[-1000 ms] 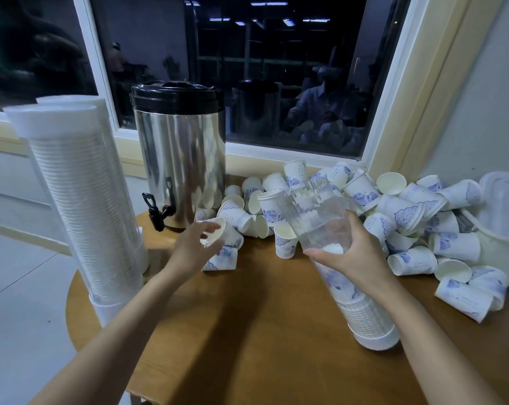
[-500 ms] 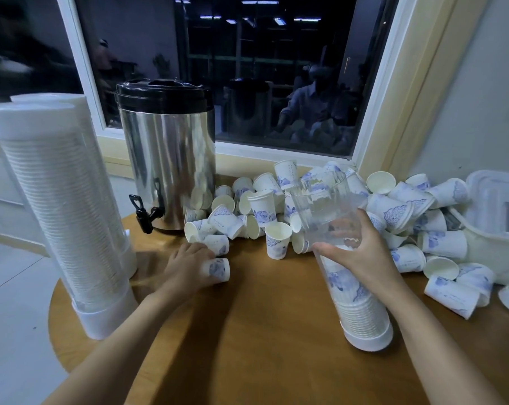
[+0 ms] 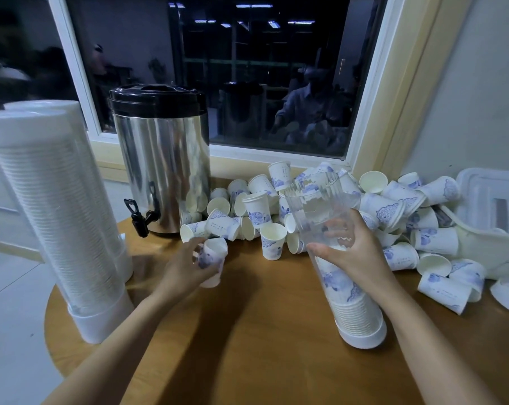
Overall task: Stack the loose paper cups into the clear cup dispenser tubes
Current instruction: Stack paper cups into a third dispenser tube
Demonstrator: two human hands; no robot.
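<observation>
Your left hand (image 3: 186,267) grips a paper cup (image 3: 213,258), white with a blurred blue print, held rim up at the near left edge of the loose cups (image 3: 393,206). Half a second ago that cup lay on its side under your fingers. Your right hand (image 3: 355,252) is still wrapped around the middle of the clear tube (image 3: 314,197), which leans slightly left on the round wooden tabletop (image 3: 262,331). Its ribbed see-through wall is empty above your fingers. Below them it holds a tight stack of nested cups (image 3: 352,305) resting in a white plastic base. The loose cups are heaped along the far side under the window, some upright, most tipped over. Two full tubes (image 3: 51,217) stand at the left, and a shiny steel urn (image 3: 165,171) with a black lid stands just beyond them.
</observation>
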